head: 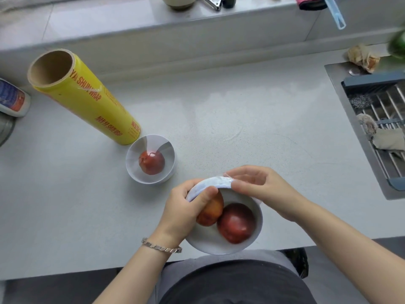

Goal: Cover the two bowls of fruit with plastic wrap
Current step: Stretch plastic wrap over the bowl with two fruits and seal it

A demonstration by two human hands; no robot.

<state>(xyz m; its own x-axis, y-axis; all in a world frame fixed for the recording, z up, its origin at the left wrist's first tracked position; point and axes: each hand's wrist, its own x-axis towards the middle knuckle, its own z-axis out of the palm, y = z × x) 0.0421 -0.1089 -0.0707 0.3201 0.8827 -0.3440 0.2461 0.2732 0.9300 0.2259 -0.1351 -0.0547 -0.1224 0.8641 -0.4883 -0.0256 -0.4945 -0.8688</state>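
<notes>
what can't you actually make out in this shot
Head view only:
Far rim of the near bowl: hidden by the left hand and right hand gripping it.
Paler fruit: partly behind the left thumb.
Green object, right edge: blurred, cut off.
Bottle, left edge: cut off, label unreadable.

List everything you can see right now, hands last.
Wrap roll: one, yellow, upright, counter's rear left.
Far bowl: one, white, by the roll's foot, seemingly film-covered.
Far fruit: one, red, inside far bowl.
Near bowl: one, white, counter's front edge.
Near fruits: two, red and orange-red, inside near bowl.
Film: one, clear, bunched at near bowl's far rim.
Bottle: one, white and blue, left edge.
Sink rack: one, grey-blue, right.
Left hand: one, grips near bowl's left rim.
Right hand: one, pinches film.
</notes>
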